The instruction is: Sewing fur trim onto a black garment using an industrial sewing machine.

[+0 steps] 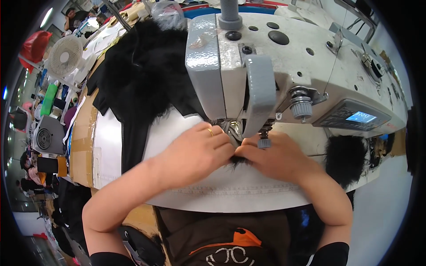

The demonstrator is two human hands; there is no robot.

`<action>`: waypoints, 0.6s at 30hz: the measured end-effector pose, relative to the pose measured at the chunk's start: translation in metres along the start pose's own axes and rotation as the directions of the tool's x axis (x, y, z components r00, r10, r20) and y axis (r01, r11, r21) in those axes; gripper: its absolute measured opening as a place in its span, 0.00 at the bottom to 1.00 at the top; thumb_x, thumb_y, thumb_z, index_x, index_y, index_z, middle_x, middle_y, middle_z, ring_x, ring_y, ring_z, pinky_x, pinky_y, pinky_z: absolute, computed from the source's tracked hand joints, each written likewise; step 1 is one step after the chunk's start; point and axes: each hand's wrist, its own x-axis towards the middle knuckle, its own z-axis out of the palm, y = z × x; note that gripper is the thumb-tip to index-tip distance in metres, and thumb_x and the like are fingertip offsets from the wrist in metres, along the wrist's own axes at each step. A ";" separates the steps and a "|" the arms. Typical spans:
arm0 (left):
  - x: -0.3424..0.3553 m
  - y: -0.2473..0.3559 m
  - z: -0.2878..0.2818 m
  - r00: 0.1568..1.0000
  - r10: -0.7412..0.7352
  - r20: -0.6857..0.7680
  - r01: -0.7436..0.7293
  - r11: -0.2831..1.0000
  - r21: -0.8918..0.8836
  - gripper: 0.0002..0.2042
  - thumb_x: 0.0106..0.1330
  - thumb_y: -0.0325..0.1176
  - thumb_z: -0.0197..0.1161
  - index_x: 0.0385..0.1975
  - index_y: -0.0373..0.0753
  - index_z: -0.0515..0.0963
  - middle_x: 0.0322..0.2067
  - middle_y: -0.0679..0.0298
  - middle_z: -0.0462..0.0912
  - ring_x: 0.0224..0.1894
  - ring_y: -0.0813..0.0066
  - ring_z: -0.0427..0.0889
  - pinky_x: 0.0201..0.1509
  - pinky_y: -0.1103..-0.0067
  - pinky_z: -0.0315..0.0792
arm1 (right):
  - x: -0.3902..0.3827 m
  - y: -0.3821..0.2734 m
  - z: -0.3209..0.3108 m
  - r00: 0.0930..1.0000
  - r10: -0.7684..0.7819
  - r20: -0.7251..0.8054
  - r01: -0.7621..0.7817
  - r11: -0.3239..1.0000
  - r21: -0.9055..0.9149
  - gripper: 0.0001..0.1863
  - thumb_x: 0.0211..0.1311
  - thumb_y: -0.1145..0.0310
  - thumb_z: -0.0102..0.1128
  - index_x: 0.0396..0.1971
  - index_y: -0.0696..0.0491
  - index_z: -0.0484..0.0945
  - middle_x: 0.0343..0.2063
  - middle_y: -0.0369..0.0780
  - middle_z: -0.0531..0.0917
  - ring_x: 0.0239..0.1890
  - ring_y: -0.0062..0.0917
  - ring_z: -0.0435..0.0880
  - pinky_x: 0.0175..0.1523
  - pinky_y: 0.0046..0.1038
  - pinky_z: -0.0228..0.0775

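Observation:
My left hand [199, 150] and my right hand [273, 157] meet fingertip to fingertip under the head of a grey-white sewing machine [284, 57]. Between them they pinch a small tuft of black fur fabric [239, 162], right at the presser foot [230, 128]. A gold ring sits on a finger of my left hand. The needle itself is hidden behind my fingers. A big heap of black fur pieces [142, 75] lies on the white table [222, 195] to the left of the machine.
Another black fur piece [345, 157] lies at the right, by the machine's control panel [355, 117]. A white fan [64, 55] and a green bottle stand at the far left. Cardboard covers the table's left edge [82, 142]. Other people sit in the background.

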 end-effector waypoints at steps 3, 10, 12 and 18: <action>0.009 -0.011 -0.029 0.977 -0.092 0.192 0.109 0.991 -0.079 0.08 0.63 0.34 0.67 0.37 0.39 0.80 0.35 0.64 0.81 0.44 0.62 0.82 0.55 0.69 0.69 | -0.004 0.000 0.001 1.000 -0.004 -0.015 0.005 0.999 0.035 0.15 0.54 0.72 0.67 0.43 0.43 0.84 0.37 0.33 0.84 0.38 0.33 0.86 0.38 0.35 0.78; 0.022 -0.031 -0.036 0.998 0.031 0.055 -0.040 0.983 0.179 0.04 0.62 0.31 0.65 0.31 0.40 0.86 0.39 0.63 0.86 0.53 0.62 0.81 0.66 0.65 0.68 | -0.008 0.005 0.004 0.992 -0.023 -0.123 0.025 1.000 0.012 0.17 0.54 0.73 0.67 0.45 0.42 0.86 0.36 0.36 0.82 0.37 0.33 0.85 0.37 0.36 0.78; 0.021 -0.034 -0.035 0.997 0.074 0.012 -0.074 0.973 0.219 0.04 0.61 0.30 0.65 0.31 0.40 0.86 0.39 0.63 0.86 0.54 0.62 0.81 0.66 0.65 0.69 | -0.007 0.004 0.002 0.990 -0.026 -0.137 0.025 1.000 -0.015 0.19 0.53 0.72 0.68 0.46 0.41 0.86 0.36 0.35 0.81 0.37 0.32 0.85 0.36 0.36 0.77; -0.003 -0.037 -0.021 0.992 0.114 0.053 -0.125 0.938 0.324 0.08 0.60 0.29 0.62 0.39 0.40 0.80 0.37 0.69 0.83 0.49 0.70 0.83 0.64 0.66 0.70 | -0.006 -0.002 -0.005 0.992 -0.022 -0.125 -0.001 0.983 -0.181 0.17 0.58 0.69 0.69 0.48 0.40 0.86 0.37 0.33 0.80 0.37 0.31 0.83 0.38 0.37 0.77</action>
